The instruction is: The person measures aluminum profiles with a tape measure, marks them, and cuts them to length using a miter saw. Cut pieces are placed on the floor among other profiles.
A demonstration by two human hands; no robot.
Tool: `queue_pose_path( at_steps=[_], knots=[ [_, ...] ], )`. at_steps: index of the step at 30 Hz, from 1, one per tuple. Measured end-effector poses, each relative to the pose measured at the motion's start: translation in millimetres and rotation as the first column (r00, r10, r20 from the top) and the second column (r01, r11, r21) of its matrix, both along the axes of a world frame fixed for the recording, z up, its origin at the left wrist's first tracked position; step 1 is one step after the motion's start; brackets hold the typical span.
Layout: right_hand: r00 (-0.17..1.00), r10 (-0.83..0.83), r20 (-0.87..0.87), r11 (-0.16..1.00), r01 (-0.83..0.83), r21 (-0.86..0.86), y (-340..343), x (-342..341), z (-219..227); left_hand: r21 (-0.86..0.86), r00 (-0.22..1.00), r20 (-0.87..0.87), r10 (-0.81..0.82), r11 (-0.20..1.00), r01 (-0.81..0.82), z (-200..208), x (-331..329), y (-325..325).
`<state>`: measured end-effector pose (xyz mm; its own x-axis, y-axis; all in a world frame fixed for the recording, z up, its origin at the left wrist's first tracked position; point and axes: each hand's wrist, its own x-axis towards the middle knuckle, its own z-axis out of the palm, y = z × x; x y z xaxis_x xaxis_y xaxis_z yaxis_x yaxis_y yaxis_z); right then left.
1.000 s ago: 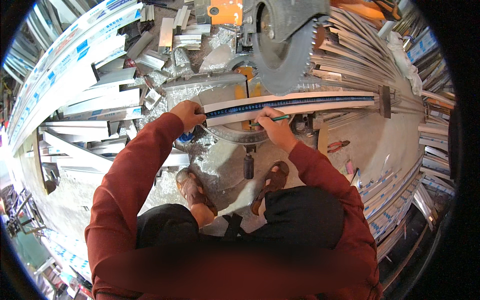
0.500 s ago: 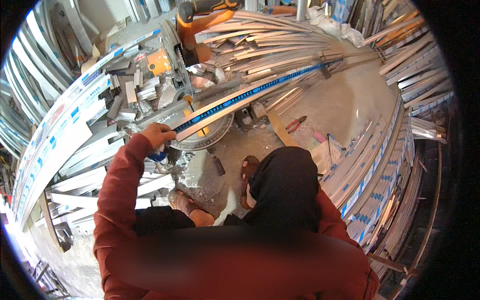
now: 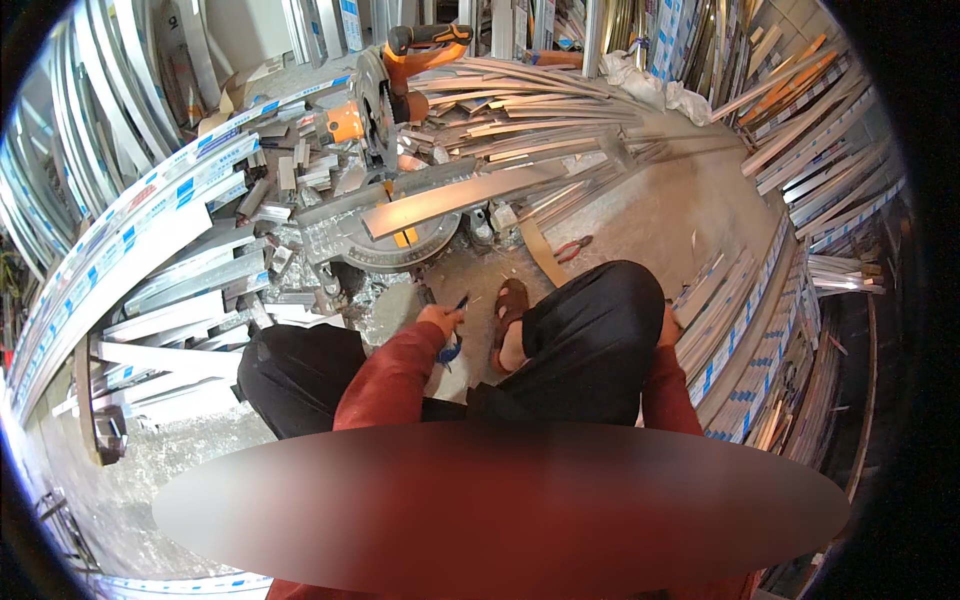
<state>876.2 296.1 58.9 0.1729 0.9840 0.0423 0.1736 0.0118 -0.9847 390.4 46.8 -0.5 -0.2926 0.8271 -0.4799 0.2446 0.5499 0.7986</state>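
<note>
Between my knees, my left hand is closed round a blue tape measure. A short dark tip juts out past its fingers; I cannot make out what that is. Beside my right knee, my right hand shows only in part, its fingers mostly hidden by the dark trouser leg. A flat metal profile lies across the round base of an orange and black mitre saw, ahead of my left hand. The saw head stands raised over it.
Red-handled pliers lie on the floor past my right foot. Offcuts are heaped left of the saw. Long profiles are stacked at the left and right, with more strips behind the saw.
The tape blade no longer lies along the profile. My left hand has moved back from the profile's left end to between my knees with the tape measure. Some of my right hand now shows.
</note>
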Motion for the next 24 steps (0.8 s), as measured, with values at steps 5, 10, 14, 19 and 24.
queue_pose_path(
  at_steps=[5,10,14,19,24],
  knots=[
    [0.998,0.019,-0.057,0.994,-0.025,-0.107,67.3,-79.5,96.0,-0.157,0.930,-0.280,-0.240,0.967,0.202,-43.3,30.5,-11.7],
    [0.824,0.554,0.116,0.833,-0.548,-0.081,113.2,-179.2,126.3,-0.256,0.869,-0.290,-0.400,0.908,0.332,-59.0,35.8,-5.7],
    [0.581,0.786,0.212,0.617,-0.717,-0.324,152.2,-227.2,65.3,0.033,0.891,-0.424,-0.162,0.980,0.194,-38.6,20.2,22.5],
    [-0.055,0.835,0.548,0.298,-0.792,-0.534,146.3,-262.1,-25.4,0.539,0.806,-0.382,0.452,0.818,-0.204,26.7,-44.3,58.4],
    [-0.092,0.576,0.812,0.351,-0.870,-0.348,193.7,-365.8,-27.4,0.610,0.328,-0.499,0.802,0.593,-0.526,34.0,-130.6,55.4]
  ],
)
